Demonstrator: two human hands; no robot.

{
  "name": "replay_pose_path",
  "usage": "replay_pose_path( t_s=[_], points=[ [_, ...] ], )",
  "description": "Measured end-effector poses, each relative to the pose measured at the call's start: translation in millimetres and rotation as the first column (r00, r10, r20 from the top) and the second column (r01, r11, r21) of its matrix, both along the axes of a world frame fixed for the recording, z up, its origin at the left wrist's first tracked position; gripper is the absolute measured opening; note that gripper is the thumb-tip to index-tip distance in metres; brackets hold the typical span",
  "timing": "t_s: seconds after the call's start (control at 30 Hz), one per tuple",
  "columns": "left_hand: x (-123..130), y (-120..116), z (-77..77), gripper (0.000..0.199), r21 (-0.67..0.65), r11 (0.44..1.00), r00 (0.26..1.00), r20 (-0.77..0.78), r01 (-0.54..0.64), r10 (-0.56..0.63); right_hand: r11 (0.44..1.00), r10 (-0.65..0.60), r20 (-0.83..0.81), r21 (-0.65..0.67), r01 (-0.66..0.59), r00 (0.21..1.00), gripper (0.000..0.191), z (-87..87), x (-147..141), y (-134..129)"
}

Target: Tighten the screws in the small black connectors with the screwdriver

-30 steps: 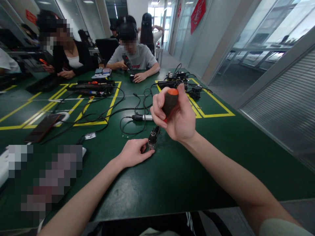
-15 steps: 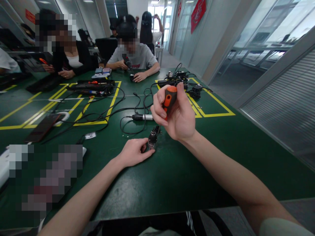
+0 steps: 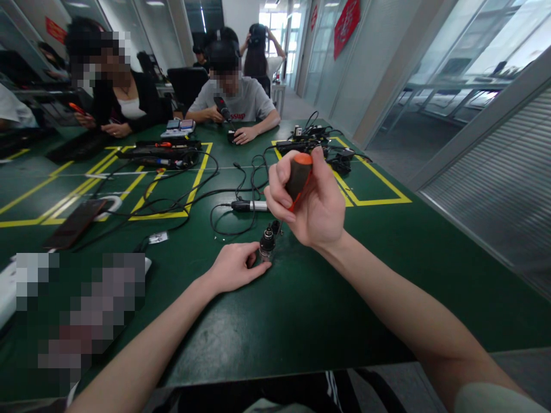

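Raised over the green table, my right hand is wrapped round the handle of an orange and dark grey screwdriver. Its thin shaft slants down to a small dark part beside a black and metallic motor-like piece. That piece stands on the table, pinched between the thumb and fingers of my left hand. Behind them lies a black and silver cylindrical tool with a cable, partly hidden by my right hand. Where the screwdriver tip touches is too small to tell.
Black cables tangle across the left and middle. A phone lies at the left, a power strip at the lower left. Black devices sit at the back right. Across the table, a person in grey holds a power tool.
The screwdriver handle has turned in my right hand, showing more dark grey, and the hand has shifted slightly right. My left hand stays in place. A person in the background has moved their arms.
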State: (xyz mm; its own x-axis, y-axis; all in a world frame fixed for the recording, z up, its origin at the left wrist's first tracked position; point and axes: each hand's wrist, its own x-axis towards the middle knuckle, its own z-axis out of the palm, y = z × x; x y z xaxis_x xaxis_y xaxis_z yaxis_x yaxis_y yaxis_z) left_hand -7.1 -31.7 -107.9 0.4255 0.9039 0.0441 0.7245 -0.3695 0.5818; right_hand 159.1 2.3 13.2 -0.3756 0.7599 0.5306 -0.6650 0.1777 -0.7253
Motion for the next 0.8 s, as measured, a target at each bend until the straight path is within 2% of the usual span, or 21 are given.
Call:
replay_pose_path(
  t_s=[0.13, 0.37, 0.6, 0.8],
  points=[
    [-0.1, 0.3, 0.7, 0.037, -0.006, 1.0, 1.0, 0.0, -0.004, 0.004, 1.0, -0.011, 0.001, 0.011, 0.011, 1.0, 0.055, 1.1, -1.4, -2.6],
    [0.3, -0.1, 0.6, 0.036, -0.015, 1.0, 1.0, 0.004, -0.005, 0.005, 1.0, -0.003, -0.046, 0.016, 0.004, 0.999, 0.036, -1.0, -2.6, -2.5],
    [0.5, 0.0, 1.4, 0.037, -0.031, 0.999, 1.0, 0.01, -0.009, 0.009, 1.0, 0.007, 0.052, 0.009, -0.008, 0.999, 0.051, -1.1, -1.1, 1.2],
    [0.4, 0.2, 0.5, 0.037, -0.042, 0.999, 1.0, 0.008, -0.003, 0.004, 1.0, 0.012, 0.046, 0.008, -0.012, 0.999, 0.039, -4.9, 0.8, 1.8]
  ],
)
